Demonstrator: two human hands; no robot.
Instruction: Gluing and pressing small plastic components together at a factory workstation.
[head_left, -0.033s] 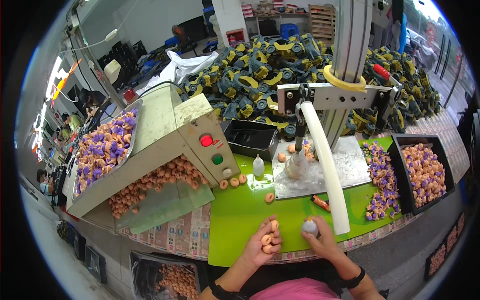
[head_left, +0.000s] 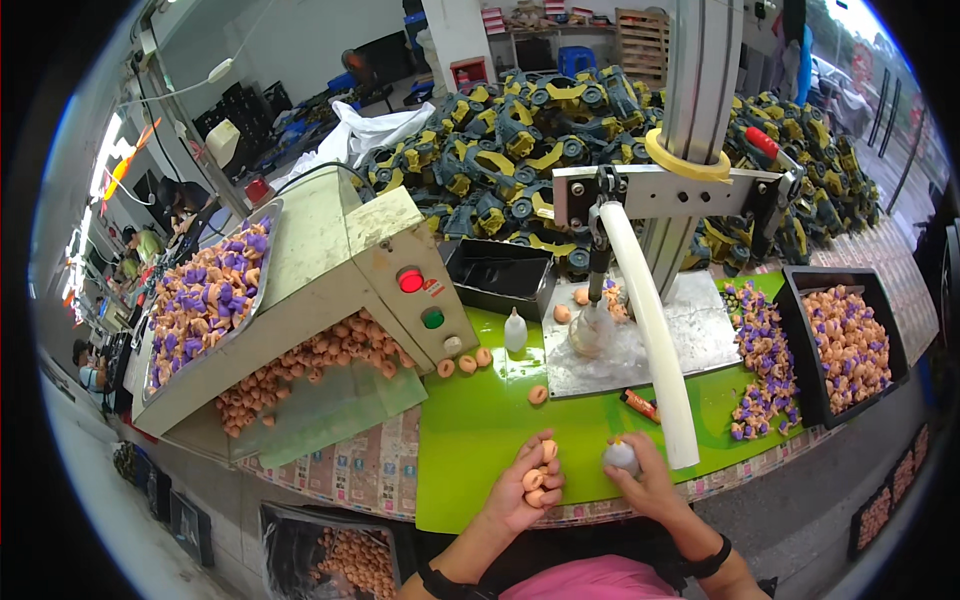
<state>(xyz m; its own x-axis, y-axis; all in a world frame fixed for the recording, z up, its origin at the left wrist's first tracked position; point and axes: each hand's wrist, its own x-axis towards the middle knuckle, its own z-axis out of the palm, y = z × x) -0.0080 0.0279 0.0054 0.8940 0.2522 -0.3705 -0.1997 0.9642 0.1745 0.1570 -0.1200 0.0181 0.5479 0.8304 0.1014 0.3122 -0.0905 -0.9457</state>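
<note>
My left hand [head_left: 514, 492] is closed around several small peach-coloured hollow rounded plastic pieces [head_left: 533, 480], which look like doll heads with openings. To its right, my right hand [head_left: 648, 484] grips a small whitish squeeze bottle [head_left: 621, 458] with a pointed yellowish tip. Both hands hover over the near edge of the green mat [head_left: 462, 440], a short gap between them. A similar white bottle [head_left: 515, 332] stands upright farther back on the mat. One loose peach piece [head_left: 537, 395] lies beyond my left hand, and several more sit beside the beige machine.
At left, the beige machine [head_left: 300, 250] carries a tray of peach-and-purple pieces [head_left: 210, 300]. A lever press [head_left: 690, 195] with a white handle [head_left: 652, 340] rises ahead of my right hand. An orange-black cylinder [head_left: 640, 404] lies near it. A black bin [head_left: 890, 330] stands right; toy vehicles [head_left: 540, 130] pile behind.
</note>
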